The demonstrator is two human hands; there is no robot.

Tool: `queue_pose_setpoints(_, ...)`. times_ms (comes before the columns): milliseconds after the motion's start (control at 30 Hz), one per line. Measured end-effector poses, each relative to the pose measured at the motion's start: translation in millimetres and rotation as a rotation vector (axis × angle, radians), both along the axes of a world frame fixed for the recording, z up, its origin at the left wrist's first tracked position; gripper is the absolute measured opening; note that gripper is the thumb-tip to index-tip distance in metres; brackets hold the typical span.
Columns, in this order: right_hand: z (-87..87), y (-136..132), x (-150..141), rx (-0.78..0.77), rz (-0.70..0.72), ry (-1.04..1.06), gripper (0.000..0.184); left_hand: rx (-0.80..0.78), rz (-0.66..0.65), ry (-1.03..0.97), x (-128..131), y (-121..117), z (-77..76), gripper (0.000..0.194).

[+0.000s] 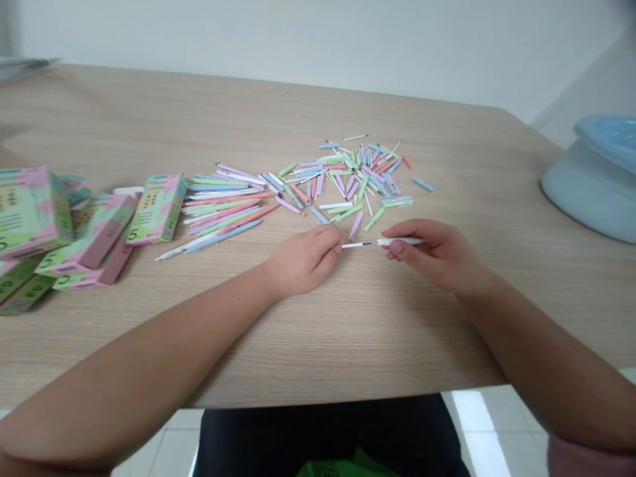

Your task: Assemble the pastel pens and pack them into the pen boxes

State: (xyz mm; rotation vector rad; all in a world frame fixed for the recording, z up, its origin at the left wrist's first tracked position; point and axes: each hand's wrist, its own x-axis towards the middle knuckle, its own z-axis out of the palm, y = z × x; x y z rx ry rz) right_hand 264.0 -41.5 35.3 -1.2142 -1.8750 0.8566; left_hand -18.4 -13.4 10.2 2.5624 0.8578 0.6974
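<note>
My left hand [307, 260] is closed in a pinch on a thin white pen refill [352, 246]. The refill's dark tip points right, and its other end is hidden by my fingers. Facing that tip is a white pen tube [400, 242], pinched between the thumb and fingers of my right hand [440, 255]. The tip is at the tube's near end; whether they touch I cannot tell. Just beyond both hands lies a loose pile of pen parts [355, 175]: short blue, green, purple, orange and white tubes mixed with thin white refills.
Long pastel pens [226, 205] lie in a row left of the pile. Beside them stands a pink and green box [156, 209], with several more boxes [94, 238] stacked at the far left. A pale blue round-based object [591, 185] is on the right of the wooden table [348, 344].
</note>
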Motion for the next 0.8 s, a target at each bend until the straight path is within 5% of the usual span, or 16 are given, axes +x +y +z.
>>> queue_pose_setpoints(300,4.0,10.4,6.7,-0.117,0.161,0.103,0.019,-0.027,-0.016,-0.008,-0.5,-0.2,0.9,0.025)
queue_pose_setpoints(533,3.9,18.7,18.0,0.178,0.093,-0.507,0.019,-0.028,-0.027,0.014,-0.2,0.3,0.7,0.022)
queue_pose_setpoints(800,-1.5,25.2,19.2,0.241,0.121,-0.54,0.02,-0.03,-0.004,0.047,0.8,-0.2,-0.7,0.023)
